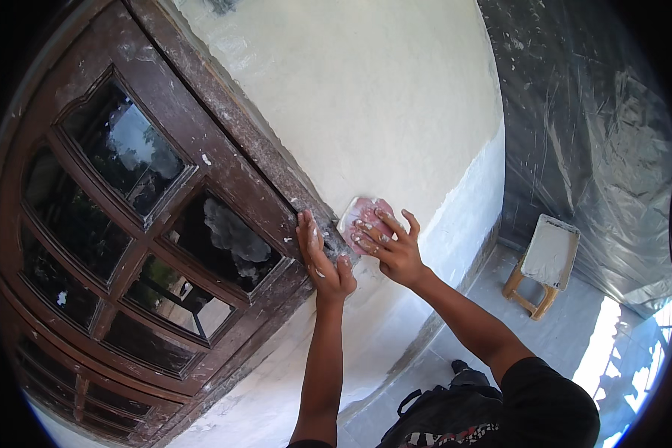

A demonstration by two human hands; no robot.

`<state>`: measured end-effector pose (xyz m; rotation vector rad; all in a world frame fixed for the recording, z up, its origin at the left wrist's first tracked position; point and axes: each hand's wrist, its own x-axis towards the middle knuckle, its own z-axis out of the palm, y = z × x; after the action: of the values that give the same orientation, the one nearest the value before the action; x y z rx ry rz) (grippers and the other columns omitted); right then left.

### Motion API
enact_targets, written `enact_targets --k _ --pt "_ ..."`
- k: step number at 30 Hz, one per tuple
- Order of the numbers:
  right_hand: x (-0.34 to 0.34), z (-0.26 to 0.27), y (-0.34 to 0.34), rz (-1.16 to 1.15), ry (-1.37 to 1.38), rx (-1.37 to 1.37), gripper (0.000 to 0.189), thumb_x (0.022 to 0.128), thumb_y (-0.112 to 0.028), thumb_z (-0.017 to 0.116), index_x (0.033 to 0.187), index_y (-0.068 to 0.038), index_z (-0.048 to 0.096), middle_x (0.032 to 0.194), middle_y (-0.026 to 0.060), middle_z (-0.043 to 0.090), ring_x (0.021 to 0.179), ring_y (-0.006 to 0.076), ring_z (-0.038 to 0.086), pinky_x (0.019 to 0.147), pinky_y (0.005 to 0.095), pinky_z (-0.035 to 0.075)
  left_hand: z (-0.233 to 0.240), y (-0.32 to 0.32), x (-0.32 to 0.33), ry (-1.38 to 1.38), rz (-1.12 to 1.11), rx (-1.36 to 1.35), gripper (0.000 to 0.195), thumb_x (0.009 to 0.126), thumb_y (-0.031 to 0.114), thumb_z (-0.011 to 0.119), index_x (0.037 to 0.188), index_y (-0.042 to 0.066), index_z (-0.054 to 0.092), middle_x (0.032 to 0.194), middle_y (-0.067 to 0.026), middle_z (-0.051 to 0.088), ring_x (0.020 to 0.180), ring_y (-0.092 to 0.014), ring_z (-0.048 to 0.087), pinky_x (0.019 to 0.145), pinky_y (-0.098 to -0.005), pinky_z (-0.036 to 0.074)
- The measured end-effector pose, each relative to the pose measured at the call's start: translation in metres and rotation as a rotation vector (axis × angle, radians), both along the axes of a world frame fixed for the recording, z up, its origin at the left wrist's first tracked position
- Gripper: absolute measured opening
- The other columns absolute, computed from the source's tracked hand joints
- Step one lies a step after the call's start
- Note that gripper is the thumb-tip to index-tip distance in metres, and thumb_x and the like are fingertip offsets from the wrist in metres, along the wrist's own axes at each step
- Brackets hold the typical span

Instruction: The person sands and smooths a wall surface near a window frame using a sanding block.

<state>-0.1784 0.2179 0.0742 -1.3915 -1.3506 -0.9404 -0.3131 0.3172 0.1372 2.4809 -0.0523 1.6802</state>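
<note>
With its fingers spread, my right hand (pixel 395 246) presses a round pinkish flexible scraper (pixel 372 215), smeared with white filler, against the plastered wall (pixel 369 112). The scraper lies close beside the edge of the brown wooden window frame (pixel 246 145). My left hand (pixel 325 260) rests against that frame, palm turned towards the scraper, with no object seen in it. White filler marks the fingers of both hands. Glass panes sit in the wooden window, whose paint is worn and spotted with white.
A tray of white filler (pixel 550 252) stands on a tan stool (pixel 532 297) on the tiled floor at the right. Plastic sheeting (pixel 582 145) hangs behind it. The wall meets the floor below my right forearm.
</note>
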Motion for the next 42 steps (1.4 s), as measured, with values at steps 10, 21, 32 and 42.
enact_targets --k 10,21,32,42 --pt "-0.004 0.067 -0.034 0.017 0.134 0.225 0.044 0.073 0.009 0.065 0.105 -0.018 0.077 0.118 -0.0017 0.073 0.128 0.0286 0.055 0.113 0.056 0.02 -0.002 -0.003 -0.003 0.021 0.035 -0.011 0.07 0.103 0.037 0.041 0.151 -0.009 0.021 0.158 -0.0359 0.023 0.15 -0.049 0.02 0.118 -0.0567 0.027" --pt "0.013 0.037 0.012 0.019 0.064 0.109 0.057 0.071 0.008 0.063 0.117 -0.024 0.074 0.135 -0.0027 0.065 0.137 0.0268 0.048 0.113 0.055 0.022 0.001 -0.002 -0.003 0.027 0.065 0.005 0.068 0.103 0.037 0.041 0.151 -0.007 0.022 0.158 -0.0349 0.023 0.15 -0.049 0.02 0.117 -0.058 0.029" --pt "-0.018 -0.039 -0.041 0.01 0.238 0.063 0.051 0.071 0.01 0.064 0.111 -0.018 0.075 0.132 0.0003 0.067 0.132 0.0308 0.052 0.112 0.0544 0.025 0.001 -0.004 0.003 -0.017 0.083 -0.015 0.068 0.101 0.035 0.039 0.149 -0.011 0.024 0.156 -0.0355 0.029 0.15 -0.05 0.021 0.122 -0.0574 0.013" --pt "-0.019 -0.008 0.016 0.048 0.189 0.135 0.051 0.072 0.006 0.066 0.114 -0.021 0.075 0.132 -0.0004 0.066 0.133 0.0299 0.052 0.112 0.0545 0.025 0.001 -0.004 0.001 -0.021 0.119 0.023 0.066 0.099 0.032 0.039 0.147 -0.013 0.029 0.154 -0.0359 0.034 0.148 -0.051 0.024 0.121 -0.0596 0.012"
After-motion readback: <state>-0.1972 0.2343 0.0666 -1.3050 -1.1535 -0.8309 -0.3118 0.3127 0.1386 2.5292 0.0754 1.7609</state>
